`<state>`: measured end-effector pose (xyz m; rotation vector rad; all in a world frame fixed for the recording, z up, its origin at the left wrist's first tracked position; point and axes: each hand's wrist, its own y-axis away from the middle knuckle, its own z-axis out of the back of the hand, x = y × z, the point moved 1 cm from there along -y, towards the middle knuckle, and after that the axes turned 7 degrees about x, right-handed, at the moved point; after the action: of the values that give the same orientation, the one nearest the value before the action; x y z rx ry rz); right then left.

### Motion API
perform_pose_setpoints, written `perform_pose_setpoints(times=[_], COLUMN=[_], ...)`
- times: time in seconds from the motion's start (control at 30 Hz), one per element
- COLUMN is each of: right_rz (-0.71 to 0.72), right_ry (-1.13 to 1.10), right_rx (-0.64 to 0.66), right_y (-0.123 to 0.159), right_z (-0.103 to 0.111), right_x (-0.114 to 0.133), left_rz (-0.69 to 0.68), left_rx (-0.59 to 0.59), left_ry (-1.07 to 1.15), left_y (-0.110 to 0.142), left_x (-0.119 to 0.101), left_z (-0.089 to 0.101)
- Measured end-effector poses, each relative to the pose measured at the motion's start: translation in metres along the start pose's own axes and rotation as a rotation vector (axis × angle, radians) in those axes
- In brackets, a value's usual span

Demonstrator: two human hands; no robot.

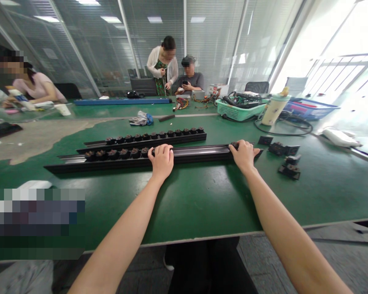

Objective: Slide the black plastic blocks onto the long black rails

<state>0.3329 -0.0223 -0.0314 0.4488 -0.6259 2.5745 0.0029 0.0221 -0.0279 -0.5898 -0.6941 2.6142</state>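
Observation:
A long black metal rail (pixel 199 152) with a shiny inner channel lies across the table before me. Small black socket modules (pixel 113 154) sit in a row along its left part. My left hand (pixel 162 160) is closed over the rail near its middle, fingers wrapped round the row's last module (pixel 145 152). Near the rail's right end, my right hand (pixel 243 155) pinches another black module (pixel 234 145) at the channel; its underside is hidden. Just behind lies a second black rail (pixel 184 139), filled with similar modules.
Several loose black modules (pixel 290 170) lie right of the rail. Behind are grey gloves (pixel 141 119), a green basket (pixel 237 112) of cables, a cream tumbler (pixel 274 110) and a blue crate (pixel 313 108). Other people sit or stand around the table's far side and left.

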Motion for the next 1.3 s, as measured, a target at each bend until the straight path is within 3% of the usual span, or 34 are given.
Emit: perform_pose_setpoints(times=[0.93, 1.3], right_rz=[-0.002, -0.010], right_ry=[0.116, -0.017], right_rx=[0.034, -0.004], right_y=[0.000, -0.007], right_z=[0.004, 0.005], right_x=[0.002, -0.011], left_rz=[-0.002, 0.005], left_rx=[-0.004, 0.007], left_ry=[0.005, 0.014], left_y=[-0.001, 0.000], left_x=[0.001, -0.001], left_z=[-0.002, -0.003])
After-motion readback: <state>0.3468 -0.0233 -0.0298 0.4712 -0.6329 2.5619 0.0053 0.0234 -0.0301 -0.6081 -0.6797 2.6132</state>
